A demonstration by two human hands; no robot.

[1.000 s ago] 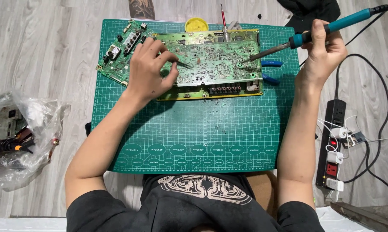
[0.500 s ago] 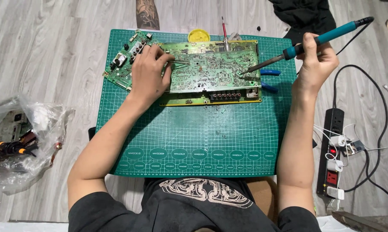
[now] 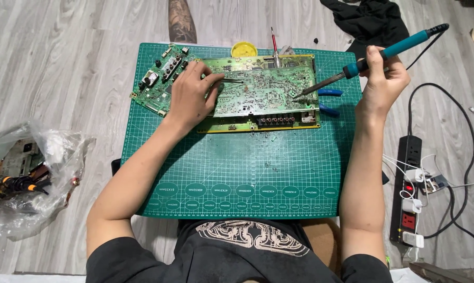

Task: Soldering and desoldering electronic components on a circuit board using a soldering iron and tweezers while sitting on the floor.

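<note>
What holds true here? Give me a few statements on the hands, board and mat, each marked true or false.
1. The right hand holds a soldering iron with its tip on the large board. True.
2. The left hand lies flat on the mat, away from the board. False: it rests on the board and holds tweezers.
3. A smaller board lies left of the large one. True.
4. The mat is red. False: it is green.
5. A power strip lies on the floor to the person's right. True.
</note>
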